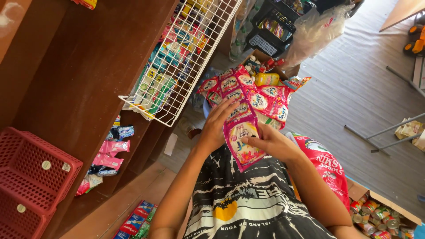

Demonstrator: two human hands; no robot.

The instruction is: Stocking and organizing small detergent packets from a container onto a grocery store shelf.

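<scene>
Dark wooden shelving (84, 66) with white wire rack (186, 57), over grey plank floor (354, 88).

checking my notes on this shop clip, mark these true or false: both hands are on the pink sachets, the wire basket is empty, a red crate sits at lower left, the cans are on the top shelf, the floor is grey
1. Both hands are on the pink sachets: true. The left hand and right hand hold the sachets.
2. The wire basket is empty: false. It is full of packets.
3. A red crate sits at lower left: true.
4. The cans are on the top shelf: false. They lie in a cardboard box at lower right.
5. The floor is grey: true.
</scene>
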